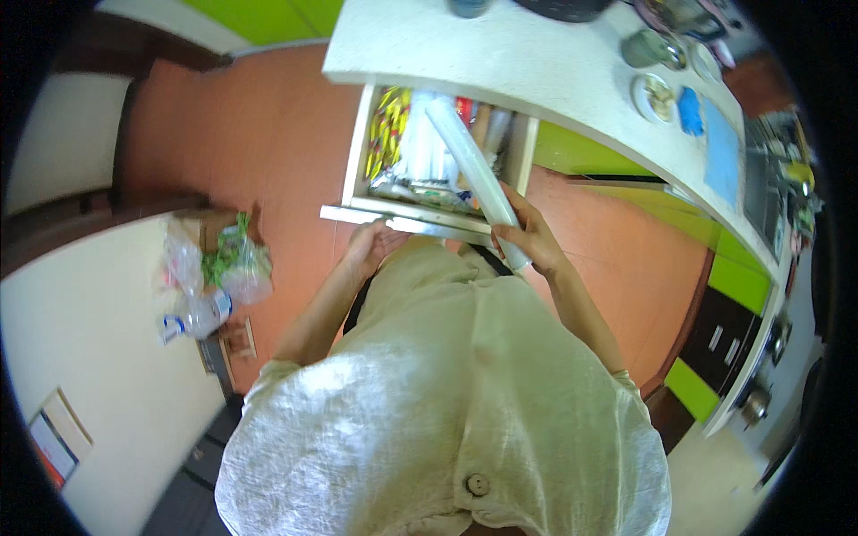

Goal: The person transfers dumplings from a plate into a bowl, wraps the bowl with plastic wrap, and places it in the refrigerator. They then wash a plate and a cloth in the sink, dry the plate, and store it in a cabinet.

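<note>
My right hand (534, 236) is closed around the near end of a long roll of translucent plastic film or bags (474, 167). The roll slants over a pulled-out drawer (415, 210), its far end above the contents. At the drawer's front edge is my left hand (374, 246), its fingers touching or just under the metallic front; whether they grip it is unclear. Inside lie yellow-wrapped packets (389, 127) on the left, white plastic material (420, 141) in the middle, and other rolls and packages on the right.
Over the drawer runs a white countertop (429, 53) with a bowl of pale food (653, 98), a blue crumpled item (690, 111), a blue mat (722, 154) and a green jar (643, 48). At left, plastic bags with leafy greens (224, 258) and a large clear bottle (204, 315) stand near the wall.
</note>
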`<state>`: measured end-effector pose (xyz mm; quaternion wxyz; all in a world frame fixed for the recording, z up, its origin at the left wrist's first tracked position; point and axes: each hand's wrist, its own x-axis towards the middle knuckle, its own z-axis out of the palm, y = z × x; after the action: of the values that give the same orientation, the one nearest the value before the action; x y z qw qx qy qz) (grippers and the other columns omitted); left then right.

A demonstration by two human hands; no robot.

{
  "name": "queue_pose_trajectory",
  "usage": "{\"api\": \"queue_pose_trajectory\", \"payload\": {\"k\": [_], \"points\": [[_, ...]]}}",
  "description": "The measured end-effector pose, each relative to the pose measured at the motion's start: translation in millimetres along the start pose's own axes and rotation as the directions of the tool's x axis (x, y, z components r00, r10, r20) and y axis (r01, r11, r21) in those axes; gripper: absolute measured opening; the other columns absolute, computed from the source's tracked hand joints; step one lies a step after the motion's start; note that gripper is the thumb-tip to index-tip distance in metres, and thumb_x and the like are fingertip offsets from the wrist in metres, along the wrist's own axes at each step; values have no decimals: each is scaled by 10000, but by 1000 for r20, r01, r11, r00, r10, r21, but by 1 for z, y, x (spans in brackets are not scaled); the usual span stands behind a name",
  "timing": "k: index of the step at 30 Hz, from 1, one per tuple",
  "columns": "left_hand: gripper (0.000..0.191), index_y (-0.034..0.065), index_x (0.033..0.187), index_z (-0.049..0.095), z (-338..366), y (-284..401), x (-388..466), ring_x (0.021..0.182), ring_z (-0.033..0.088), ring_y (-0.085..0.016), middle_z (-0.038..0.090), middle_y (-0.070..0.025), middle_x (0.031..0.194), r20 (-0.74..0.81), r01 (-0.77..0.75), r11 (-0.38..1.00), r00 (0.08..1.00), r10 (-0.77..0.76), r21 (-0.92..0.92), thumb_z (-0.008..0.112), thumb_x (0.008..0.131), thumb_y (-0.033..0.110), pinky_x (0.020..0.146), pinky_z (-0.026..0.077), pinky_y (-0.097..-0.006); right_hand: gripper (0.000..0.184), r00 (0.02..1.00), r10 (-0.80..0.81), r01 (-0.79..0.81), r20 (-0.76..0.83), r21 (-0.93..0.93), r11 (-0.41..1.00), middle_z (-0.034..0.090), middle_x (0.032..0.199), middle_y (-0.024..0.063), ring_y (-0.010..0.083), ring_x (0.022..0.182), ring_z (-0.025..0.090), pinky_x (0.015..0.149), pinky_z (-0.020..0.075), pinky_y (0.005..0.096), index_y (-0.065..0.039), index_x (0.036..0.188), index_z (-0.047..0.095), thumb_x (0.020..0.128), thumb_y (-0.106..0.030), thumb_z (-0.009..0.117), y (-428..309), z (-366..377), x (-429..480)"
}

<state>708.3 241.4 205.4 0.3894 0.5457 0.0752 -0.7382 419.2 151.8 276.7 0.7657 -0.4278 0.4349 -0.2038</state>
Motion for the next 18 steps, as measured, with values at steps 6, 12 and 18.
{"api": "queue_pose_trajectory", "payload": {"k": [6,12,18], "points": [[176,-68,829,529,-4,26,14,1079,562,-396,592,-295,1044,171,-123,992,977,124,-19,506,744,84,1023,422,-464,673,930,-213,187,-298,-113,976,547,1081,42,119,785,542,641,482,275,-86,1413,331,834,-155,665,-34,7,-34],[510,-168,1171,340,1,69,38,1089,546,-430,545,-338,1100,227,-125,989,964,140,-79,440,723,52,983,473,-446,590,748,-440,299,-497,-340,892,534,1197,66,124,935,545,745,469,259,-65,1402,351,888,-179,617,-35,4,-52],[550,-201,1181,304,13,100,50,1112,508,-479,497,-373,1144,341,-219,961,902,266,-169,453,693,6,978,467,-485,680,554,-617,314,-559,-547,776,491,1275,166,228,1094,517,909,434,350,-32,1385,359,804,-128,700,-36,-6,-76]]}}
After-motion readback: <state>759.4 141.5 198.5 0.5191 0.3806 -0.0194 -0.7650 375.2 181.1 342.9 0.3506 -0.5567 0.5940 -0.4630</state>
